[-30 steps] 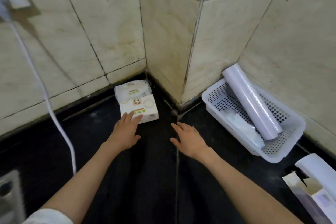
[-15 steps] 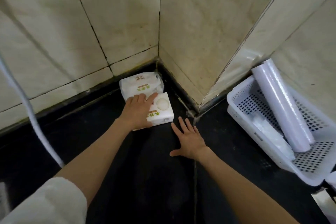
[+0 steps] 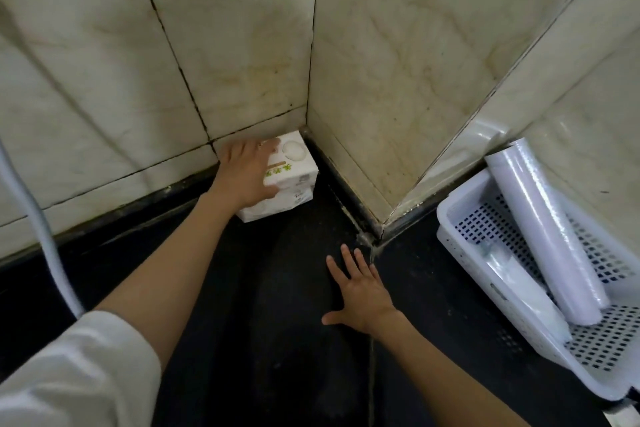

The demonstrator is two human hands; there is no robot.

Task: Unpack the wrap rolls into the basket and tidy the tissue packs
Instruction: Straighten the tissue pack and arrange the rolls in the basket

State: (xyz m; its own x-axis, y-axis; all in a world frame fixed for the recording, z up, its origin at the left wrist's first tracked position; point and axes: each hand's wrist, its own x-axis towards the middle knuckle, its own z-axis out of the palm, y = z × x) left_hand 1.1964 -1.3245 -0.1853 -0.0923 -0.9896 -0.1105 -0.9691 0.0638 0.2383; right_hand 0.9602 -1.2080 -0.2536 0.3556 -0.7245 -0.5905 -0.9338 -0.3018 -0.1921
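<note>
Two white tissue packs are stacked in the tiled corner at the back: the top tissue pack [image 3: 294, 163] lies on the bottom tissue pack [image 3: 277, 206]. My left hand [image 3: 247, 173] lies over the top pack, fingers wrapped on its left side. My right hand [image 3: 360, 291] rests flat on the dark counter, fingers spread, holding nothing. At the right, a white perforated basket [image 3: 491, 274] holds a long wrap roll [image 3: 543, 229] leaning on its rim and a flatter wrap roll [image 3: 519, 291] lying beside it.
The black counter [image 3: 263, 322] meets tiled walls [image 3: 398, 80] on the left and back, with a wall corner jutting out between packs and basket. A white cable [image 3: 41, 236] hangs down at the far left.
My left hand has lifted the front tissue pack and set it on top of the back one in the corner. My right hand stayed flat on the counter. The view shifted left.
</note>
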